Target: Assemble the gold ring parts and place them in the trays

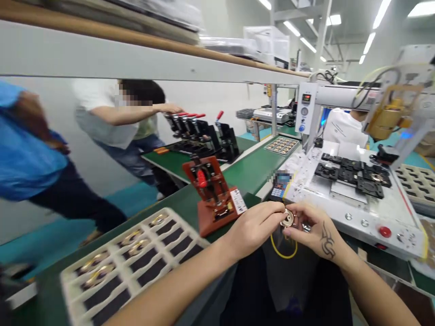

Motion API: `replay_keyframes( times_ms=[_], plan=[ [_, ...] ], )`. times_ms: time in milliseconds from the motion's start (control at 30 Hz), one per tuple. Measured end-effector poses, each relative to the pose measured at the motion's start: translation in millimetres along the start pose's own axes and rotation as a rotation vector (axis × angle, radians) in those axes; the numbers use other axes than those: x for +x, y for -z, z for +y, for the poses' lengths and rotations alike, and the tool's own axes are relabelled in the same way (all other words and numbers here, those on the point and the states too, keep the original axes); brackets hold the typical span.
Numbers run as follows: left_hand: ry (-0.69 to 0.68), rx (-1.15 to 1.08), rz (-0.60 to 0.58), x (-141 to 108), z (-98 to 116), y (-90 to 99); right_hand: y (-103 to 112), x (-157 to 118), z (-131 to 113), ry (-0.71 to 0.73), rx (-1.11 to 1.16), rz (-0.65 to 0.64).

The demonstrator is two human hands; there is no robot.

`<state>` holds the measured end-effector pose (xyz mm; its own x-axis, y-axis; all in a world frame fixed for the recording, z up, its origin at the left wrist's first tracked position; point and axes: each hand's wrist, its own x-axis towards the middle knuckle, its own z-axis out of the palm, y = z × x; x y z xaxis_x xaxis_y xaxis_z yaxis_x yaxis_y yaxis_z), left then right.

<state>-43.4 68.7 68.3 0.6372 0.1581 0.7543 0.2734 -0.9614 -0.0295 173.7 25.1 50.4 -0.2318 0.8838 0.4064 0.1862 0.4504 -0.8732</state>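
Between my two hands, above my lap, is a small round watch case point(288, 218) with a gold-coloured rim and a pale inner face. My left hand point(256, 226) pinches its left edge. From the other side, the thumb and fingers of my right hand point(314, 230) grip it. A cream compartment tray point(126, 267) lies to the left, with several gold-rimmed watch parts point(138, 246) in some pockets. Just beyond my left hand stands a reddish-brown clamp fixture point(215, 194) with a red-tipped lever.
A white bench machine point(340, 206) with black fixtures is on the right. Black toggle clamps point(200, 133) stand across the green bench, where a co-worker's hand point(171, 108) reaches. A handheld device point(280, 185) lies ahead; a shelf point(136, 63) crosses overhead.
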Motion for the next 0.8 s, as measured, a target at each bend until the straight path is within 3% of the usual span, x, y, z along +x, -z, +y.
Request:
replay_keyframes(
  times_ms=[100,200,300,400,500,600,700,800],
  plan=[
    [-0.049,-0.102,-0.025,24.8,-0.2,-27.7,31.1,-19.3,1.8,-0.060,-0.074,0.084],
    [0.015,-0.265,-0.077,60.4,-8.7,-61.0,72.8,-44.4,8.4,-0.143,-0.186,0.256],
    [0.108,-0.379,-0.136,116.8,-27.4,-103.4,120.1,-72.4,10.8,-0.220,-0.319,0.485],
    [0.212,-0.330,-0.332,188.9,-41.3,-157.6,158.2,-97.1,3.4,-0.241,-0.421,0.666],
    [0.197,-0.304,-0.471,254.0,-42.5,-214.8,180.9,-118.9,-9.2,-0.238,-0.468,0.756],
    [0.209,-0.267,-0.620,296.1,-41.0,-259.4,195.9,-144.1,-18.3,-0.261,-0.449,0.802],
    [0.223,-0.225,-0.813,319.5,-45.3,-284.2,211.7,-169.3,-20.2,-0.279,-0.411,0.871],
    [0.223,-0.196,-0.954,335.1,-49.4,-295.2,228.9,-177.5,-18.0,-0.296,-0.418,0.920]
  ],
)
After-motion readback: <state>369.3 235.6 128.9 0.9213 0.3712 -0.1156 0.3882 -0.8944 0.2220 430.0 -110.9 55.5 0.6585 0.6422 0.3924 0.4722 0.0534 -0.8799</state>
